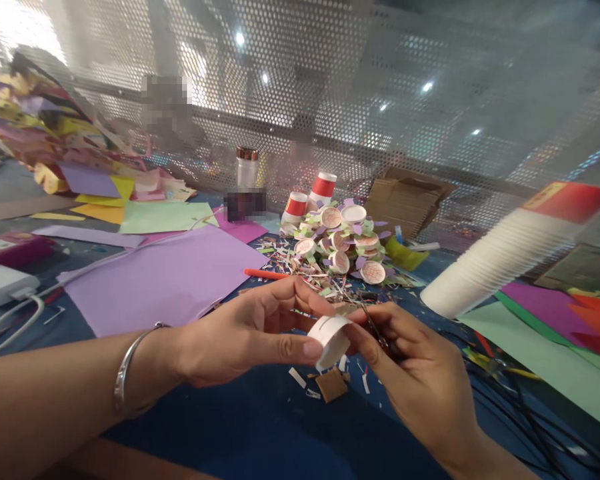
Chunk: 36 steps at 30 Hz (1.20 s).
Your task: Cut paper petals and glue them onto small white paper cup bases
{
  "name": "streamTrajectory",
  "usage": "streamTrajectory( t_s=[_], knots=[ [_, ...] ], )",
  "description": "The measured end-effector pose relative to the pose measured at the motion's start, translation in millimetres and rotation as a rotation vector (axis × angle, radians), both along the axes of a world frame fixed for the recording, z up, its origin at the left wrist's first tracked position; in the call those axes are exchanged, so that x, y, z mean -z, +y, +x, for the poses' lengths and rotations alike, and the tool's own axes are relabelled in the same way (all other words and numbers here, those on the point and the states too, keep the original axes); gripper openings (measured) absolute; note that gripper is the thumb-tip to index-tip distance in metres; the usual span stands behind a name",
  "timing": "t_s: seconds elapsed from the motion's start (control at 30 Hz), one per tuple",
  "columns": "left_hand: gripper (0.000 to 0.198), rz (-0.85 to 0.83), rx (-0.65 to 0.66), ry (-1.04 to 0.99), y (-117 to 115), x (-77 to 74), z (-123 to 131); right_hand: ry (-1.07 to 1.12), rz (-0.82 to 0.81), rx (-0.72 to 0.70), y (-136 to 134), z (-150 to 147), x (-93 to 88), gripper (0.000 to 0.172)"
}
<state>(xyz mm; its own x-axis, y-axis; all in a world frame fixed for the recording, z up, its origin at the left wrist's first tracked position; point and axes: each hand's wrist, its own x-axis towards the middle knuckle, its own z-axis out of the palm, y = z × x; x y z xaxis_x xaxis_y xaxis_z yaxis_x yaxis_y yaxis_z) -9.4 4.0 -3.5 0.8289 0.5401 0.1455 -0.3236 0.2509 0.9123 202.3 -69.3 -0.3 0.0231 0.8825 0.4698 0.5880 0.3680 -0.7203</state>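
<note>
Between my two hands is a short white paper cup base (330, 337), tilted, with a narrow slit in its side. My left hand (260, 330), wearing a silver bangle, pinches it between thumb and fingers. A pair of dark metal scissors (374, 325) sits in my right hand (415, 367), mostly hidden by the curled fingers. The thumb of that hand touches the right edge of the cup base. Below them, a small brown cardboard piece (332, 385) lies on the blue table (240, 433) among white paper scraps.
Behind my hands rises a heap of cut cup bottoms (340, 243) with coloured paper tabs, beside red-and-white cups (324, 189). A stack of paper cups (500, 250) lies right. Purple paper (170, 273) and a white charger (7, 285) are left; black cables (520, 400) run right.
</note>
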Motion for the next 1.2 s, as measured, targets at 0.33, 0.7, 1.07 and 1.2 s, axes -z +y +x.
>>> streamTrajectory(
  t_s=[0.33, 0.7, 1.07, 1.2],
  knots=[
    [0.038, 0.073, 0.128, 0.003, -2.4, -4.7, -1.6, -0.063, 0.037, -0.062, -5.4, 0.3, 1.2, 0.008],
    [0.052, 0.005, 0.197, 0.01, -3.5, 1.7, -1.2, -0.253, 0.152, -0.084, -5.9, 6.8, 4.6, 0.006],
    [0.052, 0.032, 0.181, -0.021, -6.4, 3.1, 0.7, -0.256, 0.129, -0.091, -7.9, 7.9, 5.3, 0.007],
    [0.054, 0.042, 0.177, -0.015, -6.8, 4.4, 1.1, -0.25, 0.14, -0.094, -7.8, 5.3, 4.7, 0.006]
  ],
)
